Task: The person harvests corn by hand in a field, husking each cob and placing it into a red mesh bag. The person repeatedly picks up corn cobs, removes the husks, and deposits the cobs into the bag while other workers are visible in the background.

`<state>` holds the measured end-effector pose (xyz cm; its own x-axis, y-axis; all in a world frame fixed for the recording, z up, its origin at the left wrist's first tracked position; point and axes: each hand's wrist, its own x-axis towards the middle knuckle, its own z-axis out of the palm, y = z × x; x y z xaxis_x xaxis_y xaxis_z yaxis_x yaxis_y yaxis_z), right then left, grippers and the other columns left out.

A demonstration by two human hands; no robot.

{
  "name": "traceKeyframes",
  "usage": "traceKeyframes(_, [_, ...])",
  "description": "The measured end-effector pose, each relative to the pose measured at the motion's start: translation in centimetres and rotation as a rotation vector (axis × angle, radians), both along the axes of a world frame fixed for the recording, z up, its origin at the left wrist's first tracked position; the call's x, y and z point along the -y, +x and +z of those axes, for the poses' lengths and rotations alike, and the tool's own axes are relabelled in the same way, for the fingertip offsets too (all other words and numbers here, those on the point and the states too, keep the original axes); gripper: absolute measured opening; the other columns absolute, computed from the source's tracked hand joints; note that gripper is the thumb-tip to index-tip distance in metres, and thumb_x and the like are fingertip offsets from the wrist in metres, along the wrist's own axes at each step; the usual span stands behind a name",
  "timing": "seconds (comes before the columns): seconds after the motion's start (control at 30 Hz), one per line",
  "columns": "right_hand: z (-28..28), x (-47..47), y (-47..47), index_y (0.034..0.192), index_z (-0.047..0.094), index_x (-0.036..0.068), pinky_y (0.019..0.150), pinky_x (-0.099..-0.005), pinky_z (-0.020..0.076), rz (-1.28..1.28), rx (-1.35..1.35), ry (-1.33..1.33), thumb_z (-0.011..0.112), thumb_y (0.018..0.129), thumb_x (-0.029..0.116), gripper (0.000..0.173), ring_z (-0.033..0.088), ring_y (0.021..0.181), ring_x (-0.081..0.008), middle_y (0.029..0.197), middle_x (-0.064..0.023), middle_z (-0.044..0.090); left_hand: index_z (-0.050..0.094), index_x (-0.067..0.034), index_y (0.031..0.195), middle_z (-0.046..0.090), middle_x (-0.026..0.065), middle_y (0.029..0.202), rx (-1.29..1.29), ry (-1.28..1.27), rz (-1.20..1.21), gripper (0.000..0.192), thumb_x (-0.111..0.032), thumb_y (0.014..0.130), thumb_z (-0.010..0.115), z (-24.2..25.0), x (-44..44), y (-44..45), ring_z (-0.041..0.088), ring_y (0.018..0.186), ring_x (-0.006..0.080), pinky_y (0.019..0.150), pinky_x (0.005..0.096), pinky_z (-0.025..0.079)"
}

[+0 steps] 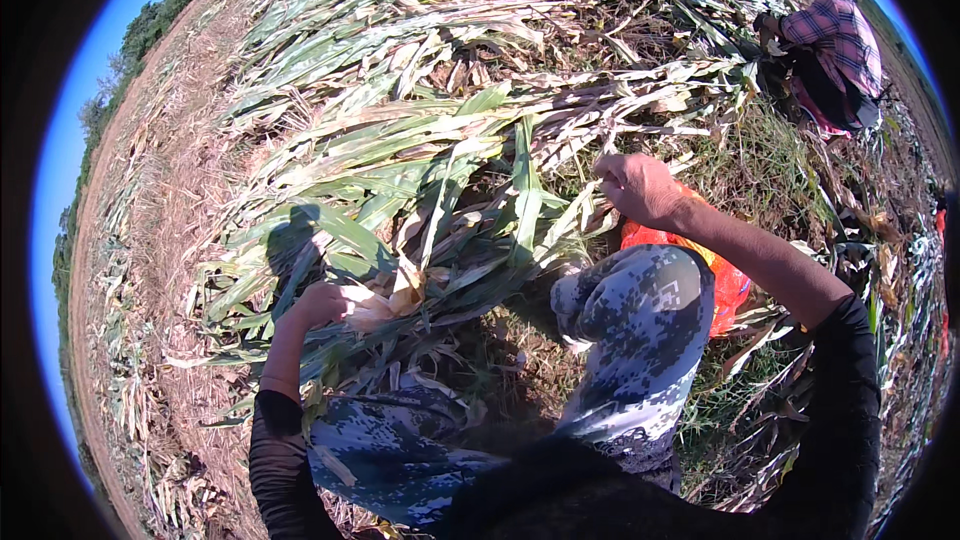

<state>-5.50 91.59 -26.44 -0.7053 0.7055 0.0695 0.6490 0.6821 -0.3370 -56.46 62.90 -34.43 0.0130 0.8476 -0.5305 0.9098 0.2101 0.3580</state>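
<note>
My left hand (324, 305) has its fingers closed on a pale dry corn husk (382, 307) at the lower left, low over the cut corn stalks (375, 187). Whether an ear is inside that husk cannot be told. My right hand (636, 184) is raised above my camouflage-clad knee, fingers curled together; whether anything small is between them is not clear. Beneath my right wrist and beside the knee stands a red and orange mesh bag (726, 296), partly hidden by my leg and forearm.
A co-worker in a pink plaid shirt (832, 37) sits low among the stalks at the upper right. Cut stalks lie in rows across the field. Green weeds (765, 157) grow beyond the bag, and dry stubble ground (180, 187) runs along the left. Trees line the far left edge.
</note>
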Motion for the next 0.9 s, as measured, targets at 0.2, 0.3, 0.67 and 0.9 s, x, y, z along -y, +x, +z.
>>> traceKeyframes(0.2, [0.1, 1.5, -14.9, 0.082, 0.070, 0.004, 0.076, -0.0424, 0.0550, 0.220, 0.251, 0.025, 0.062, 0.078, 0.018, 0.016, 0.069, 0.088, -0.0344, 0.089, -0.0182, 0.071, 0.065, -0.003, 0.107, 0.068, 0.0205, 0.105, -0.021, 0.295, 0.025, 0.034, -0.027, 0.083, 0.066, 8.0, -7.4, 13.4, 0.064, 0.099, 0.0379, 0.085, 0.0434, 0.051])
traceKeyframes(0.3, [-3.8, 0.7, -19.3, 0.085, 0.072, 0.007, 0.079, -0.0410, 0.0545, 0.194, 0.280, -0.058, 0.064, 0.074, 0.016, 0.016, 0.069, 0.090, -0.0338, 0.090, -0.0176, 0.071, 0.061, -0.004, 0.113, 0.069, 0.0167, 0.106, 0.216, 0.138, -0.032, 0.033, -0.024, 0.088, 0.065, 10.6, -7.3, 18.1, 0.065, 0.099, 0.0363, 0.087, 0.0424, 0.050])
traceKeyframes(0.67, [-18.7, -13.3, -27.1, 0.084, 0.068, 0.002, 0.079, -0.0460, 0.0530, -0.120, -0.045, -0.007, 0.058, 0.080, 0.018, 0.020, 0.067, 0.091, -0.0390, 0.094, -0.0227, 0.068, 0.058, -0.006, 0.108, 0.065, 0.0126, 0.104, -0.116, 0.011, -0.181, 0.035, -0.030, 0.084, 0.067, 6.2, -3.1, 16.0, 0.062, 0.100, 0.0308, 0.089, 0.0440, 0.046])
traceKeyframes(0.9, [-24.9, -17.0, -32.5, 0.131, 0.054, 0.003, 0.107, -0.0450, 0.0374, -0.121, 0.208, -0.055, 0.050, 0.088, 0.032, 0.052, 0.047, 0.129, -0.0359, 0.131, -0.0201, 0.057, 0.055, -0.005, 0.120, 0.063, 0.0108, 0.106, -0.021, -0.030, -0.234, 0.043, -0.031, 0.087, 0.064, 7.1, -4.0, 16.6, 0.061, 0.103, 0.0289, 0.095, 0.0419, 0.041])
